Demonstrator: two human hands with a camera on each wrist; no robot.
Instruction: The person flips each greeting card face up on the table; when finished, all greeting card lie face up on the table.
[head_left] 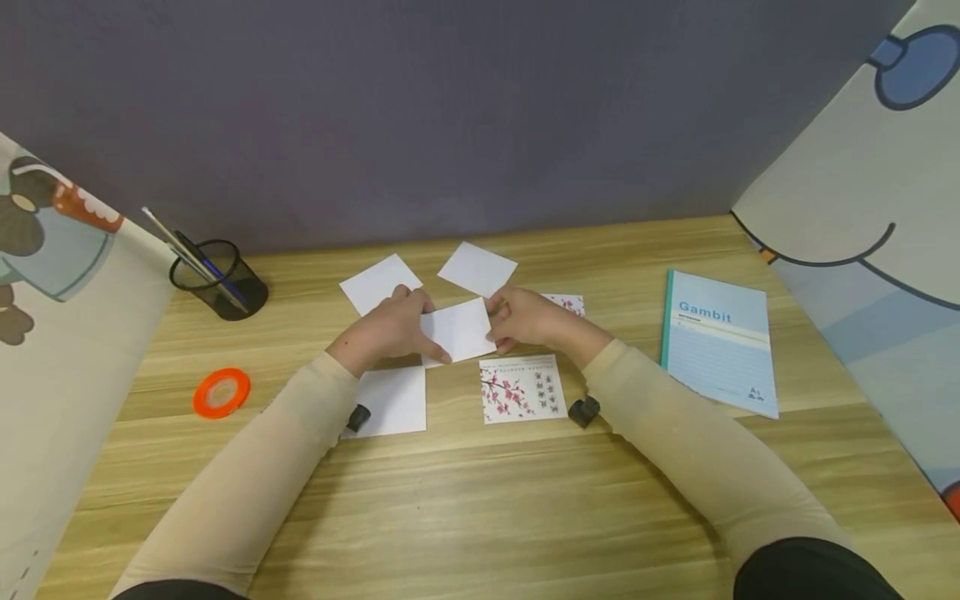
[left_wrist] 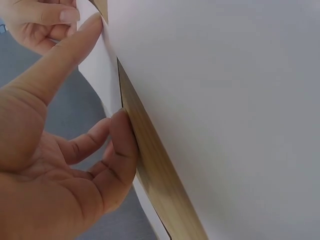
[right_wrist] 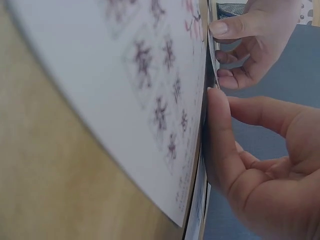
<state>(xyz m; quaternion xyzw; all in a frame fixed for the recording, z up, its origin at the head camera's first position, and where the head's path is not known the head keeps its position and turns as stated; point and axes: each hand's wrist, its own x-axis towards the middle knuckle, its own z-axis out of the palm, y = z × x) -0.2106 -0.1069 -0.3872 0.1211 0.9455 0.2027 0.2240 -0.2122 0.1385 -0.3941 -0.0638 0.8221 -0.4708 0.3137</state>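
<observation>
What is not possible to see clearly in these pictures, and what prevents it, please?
Head view: part of the rear printed card, hidden behind the right hand.
Head view: fine print on the front printed card, too small to read.
Left wrist view: the full outline of the big white card, cut off by the frame edges.
Right wrist view: the characters on the front printed card, blurred.

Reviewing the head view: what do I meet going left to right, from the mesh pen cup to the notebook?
Mesh pen cup, left hand, white card held by both hands, right hand, notebook.
</observation>
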